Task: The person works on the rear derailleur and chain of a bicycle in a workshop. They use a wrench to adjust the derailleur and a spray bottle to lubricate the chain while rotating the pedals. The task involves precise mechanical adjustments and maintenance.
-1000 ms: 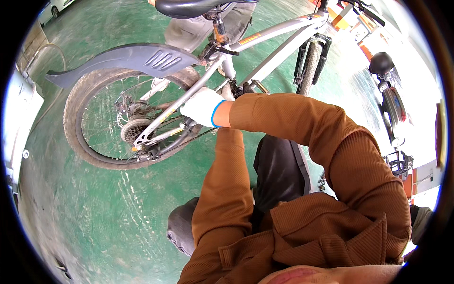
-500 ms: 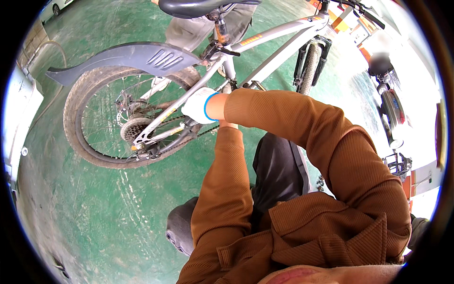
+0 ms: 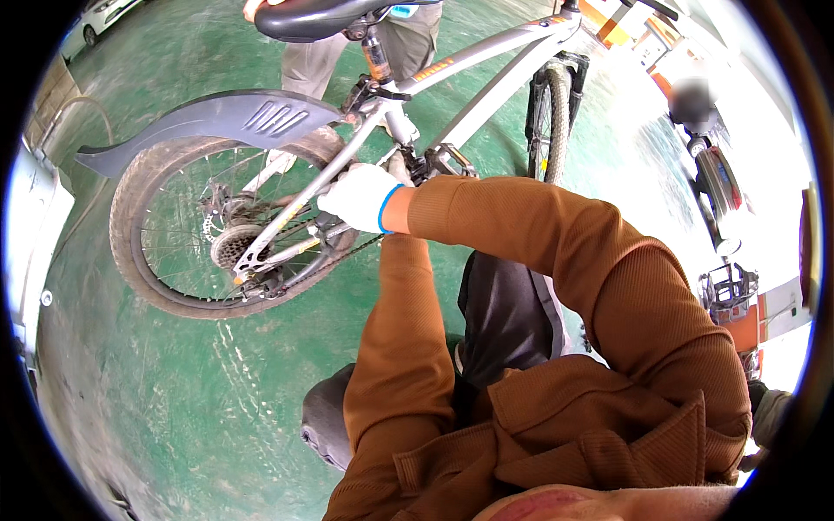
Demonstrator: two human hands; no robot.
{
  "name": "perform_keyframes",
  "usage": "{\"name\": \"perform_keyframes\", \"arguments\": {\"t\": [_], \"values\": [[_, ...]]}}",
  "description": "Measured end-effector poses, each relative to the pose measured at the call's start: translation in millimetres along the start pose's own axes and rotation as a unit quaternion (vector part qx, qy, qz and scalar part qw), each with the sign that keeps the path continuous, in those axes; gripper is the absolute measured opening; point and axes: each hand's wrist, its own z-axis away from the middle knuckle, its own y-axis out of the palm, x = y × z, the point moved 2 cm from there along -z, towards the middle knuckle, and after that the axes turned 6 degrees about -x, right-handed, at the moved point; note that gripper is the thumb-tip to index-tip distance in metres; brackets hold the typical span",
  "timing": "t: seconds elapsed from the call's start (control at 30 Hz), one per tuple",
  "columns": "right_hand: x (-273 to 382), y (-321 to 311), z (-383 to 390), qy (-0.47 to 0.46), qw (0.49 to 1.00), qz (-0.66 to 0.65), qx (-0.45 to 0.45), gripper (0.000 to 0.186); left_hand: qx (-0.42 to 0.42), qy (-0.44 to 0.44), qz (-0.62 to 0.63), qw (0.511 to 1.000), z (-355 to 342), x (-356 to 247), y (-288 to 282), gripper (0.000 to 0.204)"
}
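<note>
A silver bicycle (image 3: 478,69) with a grey rear mudguard (image 3: 217,117) stands in front of me. My right hand (image 3: 358,198), in a white glove with a blue cuff, is at the frame behind the seat tube, beside the rear wheel (image 3: 139,252). Its fingers look curled in, but what they hold cannot be made out. Reaching up from below, my left arm (image 3: 404,295) passes under the right wrist, so my left hand is mostly hidden there. Close by are a pedal (image 3: 450,161), the chain (image 3: 369,245) and the rear sprockets (image 3: 234,247).
Across the bicycle stands a person in light trousers (image 3: 308,65), one hand (image 3: 252,9) at the black saddle (image 3: 313,19). A white cabinet-like object (image 3: 48,208) is at the left edge. Another two-wheeler (image 3: 719,182) stands at the right on the green floor (image 3: 252,391).
The view has shifted, so the bicycle and background sit a little further left and lower. More of the pedal shows beside my right hand, which stays at the frame.
</note>
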Motion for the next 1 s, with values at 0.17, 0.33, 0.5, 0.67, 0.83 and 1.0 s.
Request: {"name": "perform_keyframes", "arguments": {"t": [0.17, 0.33, 0.5, 0.67, 0.83, 1.0], "values": [[-5, 11, 1, -0.016, 1.0, 0.017, 0.004, 0.021, -0.009, 0.014, 0.005, 1.0, 0, 0, -4, 0.032], [-12, 32, 2, -0.01, 1.0, 0.01, -0.006, 0.021, -0.015, 0.029, 0.011, 0.999, 1, 6, -8, 0.032], [-9, 38, 3, 0.071, 0.995, -0.018, -0.071, 0.014, -0.017, 0.07, 0.0, 0.997, -1, 25, -27, 0.032], [4, 33, -4, 0.16, 0.98, -0.053, -0.102, 0.022, -0.024, 0.172, -0.028, 0.984, -12, 32, -81, 0.033], [-12, 65, 1, 0.186, 0.964, -0.065, -0.179, 0.021, -0.095, -0.042, 0.15, 0.983, 34, -9, -138, 0.032], [-3, 37, 15, 0.179, 0.955, -0.106, -0.213, 0.017, -0.264, 0.125, -0.268, 0.918, 67, -92, -182, 0.063]]}}
